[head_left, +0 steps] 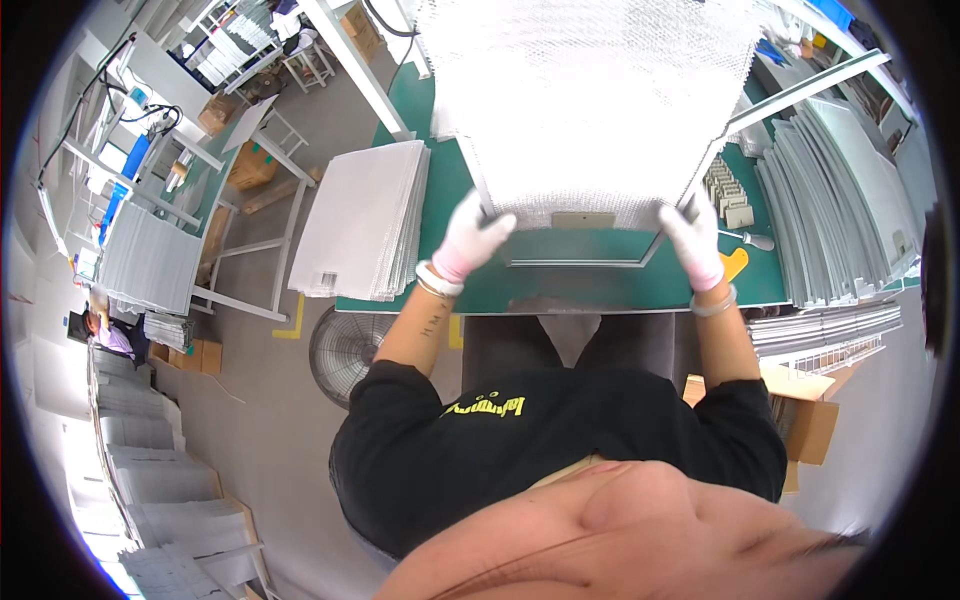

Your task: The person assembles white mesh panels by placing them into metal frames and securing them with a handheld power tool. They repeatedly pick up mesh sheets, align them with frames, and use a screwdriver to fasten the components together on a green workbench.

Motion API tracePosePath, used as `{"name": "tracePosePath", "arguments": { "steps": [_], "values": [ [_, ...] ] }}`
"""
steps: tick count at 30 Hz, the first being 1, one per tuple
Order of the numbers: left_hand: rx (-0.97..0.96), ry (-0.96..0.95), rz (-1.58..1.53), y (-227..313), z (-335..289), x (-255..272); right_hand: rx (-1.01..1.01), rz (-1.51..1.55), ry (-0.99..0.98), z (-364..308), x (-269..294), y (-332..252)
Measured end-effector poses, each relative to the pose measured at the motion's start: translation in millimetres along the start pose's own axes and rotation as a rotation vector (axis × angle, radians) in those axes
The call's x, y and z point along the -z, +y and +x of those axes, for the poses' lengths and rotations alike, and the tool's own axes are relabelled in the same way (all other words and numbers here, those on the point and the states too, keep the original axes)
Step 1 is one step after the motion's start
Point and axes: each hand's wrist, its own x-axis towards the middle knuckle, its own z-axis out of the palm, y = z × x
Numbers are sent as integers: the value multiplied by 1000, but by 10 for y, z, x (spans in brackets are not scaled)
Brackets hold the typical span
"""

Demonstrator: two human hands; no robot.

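Observation:
A large, bright mesh panel (pixel 590 130) with a thin metal frame rises in front of me, tilted, its upper part washed out by glare. Along its near edge sits a small tan plate (pixel 583 219). My left hand (pixel 472 238), in a white glove with a pink cuff, is closed round the panel's left side near the lower corner. At the opposite corner my right hand (pixel 692 238), gloved alike, grips the right side. Below the panel, a thin metal frame edge (pixel 578 263) shows over the green tabletop (pixel 480 285); how the two join is hidden.
Flat pale panels (pixel 360 220) lie stacked at the table's left. On the right stand more thin panels (pixel 830 200), small tan blocks (pixel 730 190), a screwdriver (pixel 752 240) and a yellow tool (pixel 735 264). A round fan (pixel 345 350) is on the floor at left.

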Motion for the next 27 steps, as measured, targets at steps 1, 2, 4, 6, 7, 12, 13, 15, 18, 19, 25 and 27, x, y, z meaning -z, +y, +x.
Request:
{"name": "tracePosePath", "arguments": {
  "steps": [1, 2, 4, 6, 7, 12, 13, 15, 18, 19, 25, 27],
  "values": [
    [-102, 46, -162, 108, 61, 46, -24, 39, 12, 103, 37, -123],
    [-158, 114, -315, 216, 147, 86, -24, 32, 83, 228, 36, -228],
    [-180, 234, -353, 403, 340, 137, 74, -88, 153, 416, -1, -404],
    [-242, 285, -179, 498, 453, 72, -33, -313, 228, 497, -94, -483],
    [-275, 318, -99, 515, 466, 38, 89, -325, 240, 479, -155, -481],
    [-309, 371, -21, 352, 300, -12, 299, -305, 347, 241, -174, -305],
    [-273, 379, -36, 284, 268, 2, 205, -337, 295, 212, -94, -274],
    [-162, 313, -39, 116, 148, -53, -9, -302, 233, 114, -49, -129],
    [-104, 268, -196, -169, -37, -222, -233, -155, 158, -94, -130, 146],
    [-100, 268, -232, -248, -116, -256, -134, -54, 165, -162, -160, 225],
    [33, 40, -181, -181, -98, 117, -53, -155, 8, 1, 80, 120],
    [-184, 141, -64, 80, 98, 303, 24, -252, 6, 251, 242, -109]
  ]
}}
